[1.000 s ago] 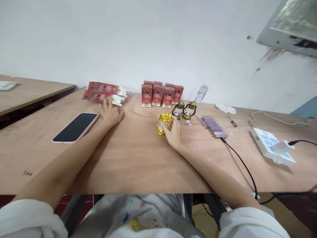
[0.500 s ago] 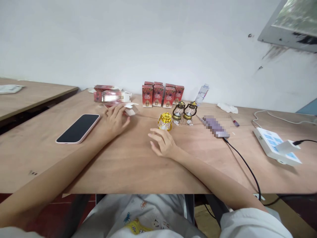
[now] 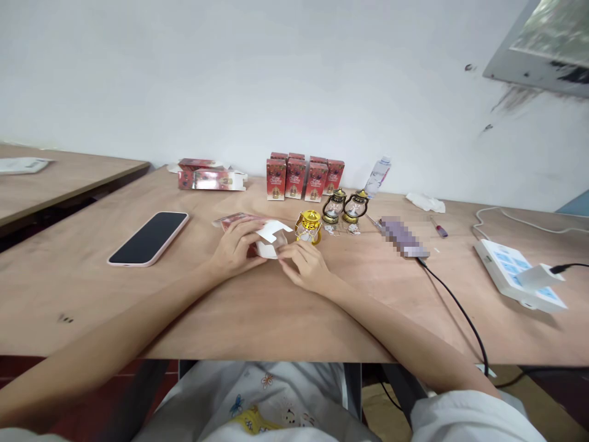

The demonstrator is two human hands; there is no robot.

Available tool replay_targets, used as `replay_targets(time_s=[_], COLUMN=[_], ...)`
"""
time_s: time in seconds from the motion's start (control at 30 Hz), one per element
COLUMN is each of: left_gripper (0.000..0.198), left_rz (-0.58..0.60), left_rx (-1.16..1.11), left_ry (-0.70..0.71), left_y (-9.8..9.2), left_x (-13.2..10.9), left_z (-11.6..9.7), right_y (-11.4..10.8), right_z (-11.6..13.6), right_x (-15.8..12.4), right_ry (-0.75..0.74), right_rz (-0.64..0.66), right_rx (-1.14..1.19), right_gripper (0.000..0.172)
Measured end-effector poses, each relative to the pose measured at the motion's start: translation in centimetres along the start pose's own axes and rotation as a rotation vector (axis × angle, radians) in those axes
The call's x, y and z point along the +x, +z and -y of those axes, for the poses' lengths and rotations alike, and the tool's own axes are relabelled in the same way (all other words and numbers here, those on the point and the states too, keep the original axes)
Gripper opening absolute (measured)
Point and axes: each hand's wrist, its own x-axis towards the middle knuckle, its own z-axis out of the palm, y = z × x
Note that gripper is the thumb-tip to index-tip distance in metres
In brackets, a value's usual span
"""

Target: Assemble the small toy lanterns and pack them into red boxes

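My left hand [image 3: 234, 248] is closed on a flattened red carton [image 3: 251, 230] with white flaps, holding it just above the wooden table [image 3: 257, 307]. My right hand [image 3: 304, 265] meets the carton's white end flap, fingers curled against it. A small gold lantern [image 3: 308, 226] stands right behind my right hand, untouched. Two dark lanterns [image 3: 343, 207] stand a little farther back.
Several upright red boxes [image 3: 301, 178] line the wall, with more flat cartons [image 3: 209, 178] to their left. A phone [image 3: 150, 238] lies at the left. A blurred-out item [image 3: 402, 237] with a black cable, a screwdriver [image 3: 439, 228], a bottle [image 3: 377, 175] and a power strip [image 3: 518, 273] sit at the right.
My left hand picked a flat carton off the stack at the back left and carried it to the middle. My right hand let go of the gold lantern and came to the carton.
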Motion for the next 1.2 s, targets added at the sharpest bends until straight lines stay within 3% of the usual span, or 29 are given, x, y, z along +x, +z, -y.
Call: replay_targets(time_s=[0.1, 0.2, 0.37, 0.57, 0.67, 0.77, 1.0, 1.2], left_gripper=[0.042, 0.035, 0.026, 0.010, 0.014, 0.012, 0.011, 0.011], left_rz=[0.002, 0.077, 0.152, 0.126, 0.110, 0.126, 0.189, 0.185], left_rx=[0.014, 0.008, 0.063, 0.103, 0.099, 0.068, -0.001, 0.023], left_ry=[0.066, 0.130, 0.215, 0.281, 0.309, 0.342, 0.365, 0.348], left_y=[-0.3, -0.6, -1.1, -1.1, -1.1, -1.1, -1.0, -0.8], left_x=[0.4, 0.6, 0.6, 0.9, 1.0, 1.1, 0.9, 0.8], left_z=[-0.2, 0.1, 0.4, -0.4, -0.6, -0.5, -0.6, -0.8], right_y=[0.2, 0.4, -0.1, -0.3, 0.0, 0.3, 0.7, 1.1], right_z=[-0.1, -0.2, 0.0, 0.6, 1.3, 2.0, 2.0, 2.1], right_x=[-0.2, -0.3, -0.2, 0.3, 0.7, 1.0, 0.9, 0.5], right_ry=[-0.045, -0.054, 0.051, 0.497, 0.727, 0.877, 0.977, 0.946], right_rz=[-0.012, 0.003, 0.055, 0.092, 0.049, 0.006, -0.003, -0.003], right_rx=[0.002, 0.020, 0.122, 0.324, 0.517, 0.679, 0.890, 0.877], right_gripper=[0.015, 0.017, 0.005, 0.016, 0.004, 0.020, 0.040, 0.044])
